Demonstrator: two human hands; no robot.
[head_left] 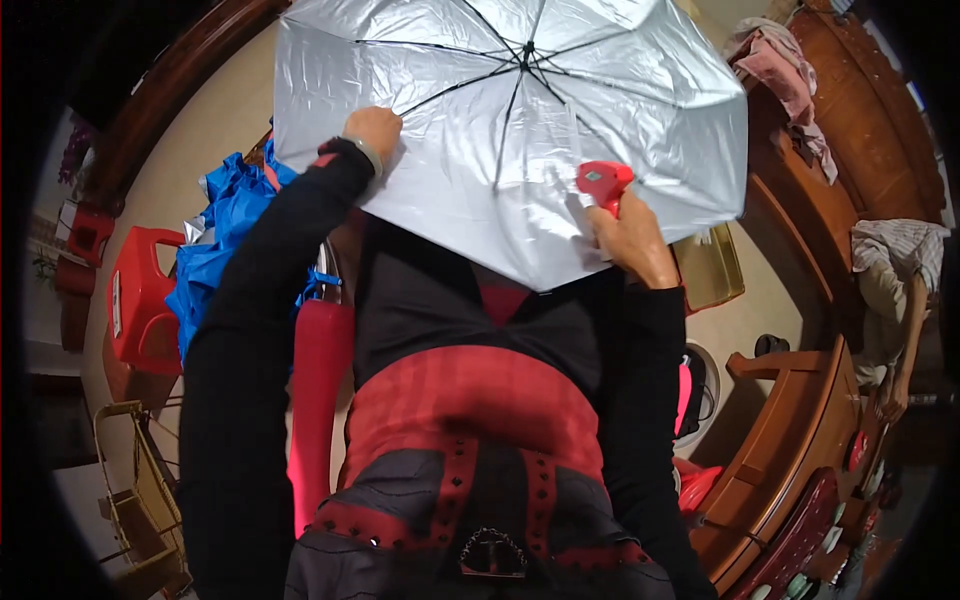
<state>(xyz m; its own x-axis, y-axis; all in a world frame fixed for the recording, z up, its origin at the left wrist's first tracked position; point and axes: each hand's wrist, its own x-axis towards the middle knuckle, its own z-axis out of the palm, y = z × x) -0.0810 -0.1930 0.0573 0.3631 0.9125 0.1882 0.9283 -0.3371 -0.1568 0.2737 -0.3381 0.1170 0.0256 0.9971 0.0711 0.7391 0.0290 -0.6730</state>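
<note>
A silver umbrella [440, 170] is spread open over my lap, its inner side up. Thin black ribs run out from a dark hub near its far middle. My left hand [373, 135] is closed at the umbrella's left part, by the end of a rib; its fingertips are partly hidden. My right hand [637, 238] is wrapped round a red handle [603, 183] with a small grey mark. This handle lies in line with a pale shaft leading toward the hub. The near corner of the canopy hangs just in front of my body.
Crumpled blue fabric [225, 220] and a red plastic stool [140, 300] are on the left. A gold-coloured metal rack [140, 510] stands lower left. Wooden furniture [790, 430] lines the right, where another person [890, 300] sits. A pink cloth [775, 70] hangs upper right.
</note>
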